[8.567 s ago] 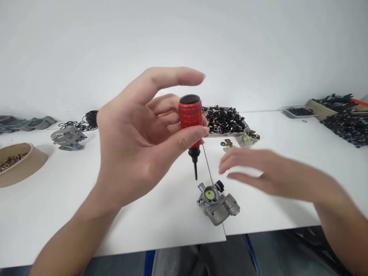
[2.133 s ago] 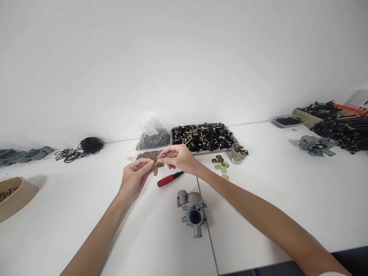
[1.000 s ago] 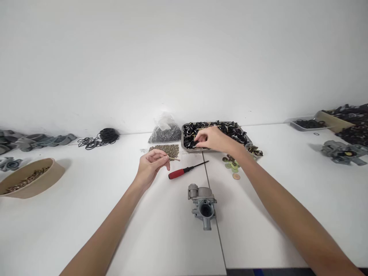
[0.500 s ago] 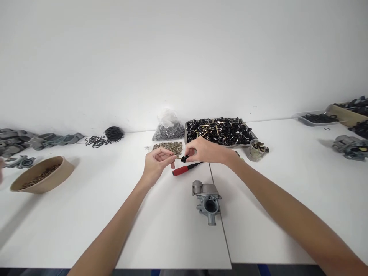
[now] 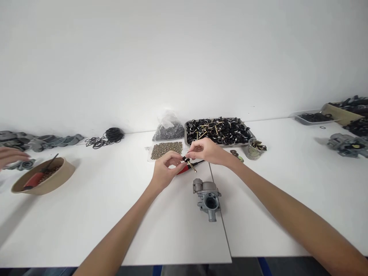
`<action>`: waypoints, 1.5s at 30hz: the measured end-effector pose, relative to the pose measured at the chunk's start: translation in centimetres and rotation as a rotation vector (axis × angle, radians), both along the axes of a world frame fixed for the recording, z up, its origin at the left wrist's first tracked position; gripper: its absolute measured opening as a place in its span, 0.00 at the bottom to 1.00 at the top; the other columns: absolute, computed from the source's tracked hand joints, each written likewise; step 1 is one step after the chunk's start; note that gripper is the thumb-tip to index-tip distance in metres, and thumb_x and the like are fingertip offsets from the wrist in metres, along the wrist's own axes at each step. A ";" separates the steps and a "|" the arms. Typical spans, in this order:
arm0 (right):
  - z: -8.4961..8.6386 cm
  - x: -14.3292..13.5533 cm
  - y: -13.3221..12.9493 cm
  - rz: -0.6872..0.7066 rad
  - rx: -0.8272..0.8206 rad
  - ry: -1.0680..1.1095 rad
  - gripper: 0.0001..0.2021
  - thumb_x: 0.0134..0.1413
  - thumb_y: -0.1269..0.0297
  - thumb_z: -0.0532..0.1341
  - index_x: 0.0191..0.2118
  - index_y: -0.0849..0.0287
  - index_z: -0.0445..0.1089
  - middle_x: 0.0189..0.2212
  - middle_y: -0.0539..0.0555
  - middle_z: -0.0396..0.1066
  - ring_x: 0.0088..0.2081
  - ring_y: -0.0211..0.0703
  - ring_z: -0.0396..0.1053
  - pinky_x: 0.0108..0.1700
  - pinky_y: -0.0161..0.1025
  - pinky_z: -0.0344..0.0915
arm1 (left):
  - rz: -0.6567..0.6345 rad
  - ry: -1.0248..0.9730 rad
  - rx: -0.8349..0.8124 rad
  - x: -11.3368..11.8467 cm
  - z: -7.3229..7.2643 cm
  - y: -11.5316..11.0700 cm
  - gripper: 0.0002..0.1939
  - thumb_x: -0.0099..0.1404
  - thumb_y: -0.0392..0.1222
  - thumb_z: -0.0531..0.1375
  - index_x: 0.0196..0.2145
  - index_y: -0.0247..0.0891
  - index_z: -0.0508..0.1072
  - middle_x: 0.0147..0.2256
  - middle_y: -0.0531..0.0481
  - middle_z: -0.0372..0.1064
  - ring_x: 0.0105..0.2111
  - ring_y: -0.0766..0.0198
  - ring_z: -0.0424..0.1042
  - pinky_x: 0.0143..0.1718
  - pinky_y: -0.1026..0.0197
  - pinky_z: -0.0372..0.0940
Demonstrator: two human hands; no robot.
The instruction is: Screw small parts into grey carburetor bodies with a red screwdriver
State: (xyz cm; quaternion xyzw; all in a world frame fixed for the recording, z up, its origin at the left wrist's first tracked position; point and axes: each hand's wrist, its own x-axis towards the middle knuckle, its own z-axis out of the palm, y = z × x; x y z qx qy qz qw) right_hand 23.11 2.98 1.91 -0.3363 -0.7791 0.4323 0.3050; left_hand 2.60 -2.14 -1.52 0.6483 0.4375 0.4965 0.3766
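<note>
White table (image 5: 155,234), tray (image 5: 234,145) of apparent fittings (image 5: 222,129)

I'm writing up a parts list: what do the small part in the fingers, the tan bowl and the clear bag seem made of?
Small part: shiny, gold-coloured stem, likely brass or plated metal; black end, perhaps plastic.
Tan bowl: smooth, matt, maybe plastic, but uncertain.
Clear bag: thin plastic film, crinkled and see-through.

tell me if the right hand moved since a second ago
Yes: the right hand has drawn back toward the camera, from over the metal tray to just in front of it.
</note>
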 end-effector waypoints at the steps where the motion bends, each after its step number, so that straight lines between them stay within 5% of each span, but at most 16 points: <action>1: -0.3 0.3 -0.4 -0.002 -0.016 0.004 0.14 0.51 0.52 0.68 0.32 0.60 0.76 0.27 0.53 0.74 0.30 0.39 0.70 0.33 0.37 0.64 | -0.025 -0.010 -0.030 0.4 0.0 -0.4 0.13 0.54 0.42 0.70 0.35 0.36 0.75 0.30 0.50 0.72 0.29 0.68 0.73 0.31 0.64 0.71; 10: -3.4 0.9 -3.9 -0.112 -0.168 0.280 0.17 0.57 0.50 0.65 0.39 0.62 0.74 0.31 0.54 0.74 0.34 0.40 0.71 0.39 0.39 0.67 | 0.023 -0.207 -0.116 1.9 0.1 -1.3 0.13 0.51 0.40 0.72 0.33 0.34 0.77 0.33 0.49 0.74 0.29 0.63 0.78 0.33 0.60 0.77; 16: -4.5 1.8 -4.8 0.232 -0.355 -0.019 0.18 0.62 0.50 0.60 0.42 0.61 0.78 0.37 0.55 0.76 0.37 0.38 0.71 0.40 0.35 0.66 | 0.090 -0.173 -0.135 0.7 -0.1 -0.1 0.14 0.48 0.42 0.73 0.31 0.33 0.77 0.33 0.48 0.75 0.26 0.64 0.77 0.28 0.63 0.73; 19: -4.1 1.7 -5.1 0.286 -0.369 -0.029 0.15 0.59 0.53 0.63 0.41 0.60 0.79 0.36 0.54 0.76 0.36 0.39 0.70 0.39 0.35 0.65 | 0.082 -0.156 -0.183 0.6 -0.3 0.0 0.16 0.51 0.45 0.72 0.33 0.34 0.75 0.26 0.49 0.75 0.24 0.63 0.76 0.25 0.63 0.70; 29: -4.9 0.8 -5.0 -0.313 -0.161 0.236 0.15 0.60 0.53 0.60 0.40 0.61 0.76 0.34 0.53 0.74 0.36 0.39 0.67 0.40 0.37 0.60 | 0.048 -0.152 -0.209 0.5 -0.6 0.1 0.17 0.56 0.48 0.70 0.36 0.35 0.70 0.21 0.50 0.74 0.19 0.63 0.72 0.23 0.63 0.63; 45: -4.7 0.6 -5.1 -0.346 -0.190 0.282 0.15 0.59 0.53 0.60 0.38 0.61 0.75 0.33 0.53 0.73 0.36 0.40 0.68 0.40 0.37 0.61 | 0.058 -0.184 -0.201 1.3 -0.5 -0.6 0.17 0.55 0.47 0.70 0.34 0.35 0.70 0.18 0.52 0.72 0.17 0.66 0.70 0.23 0.63 0.62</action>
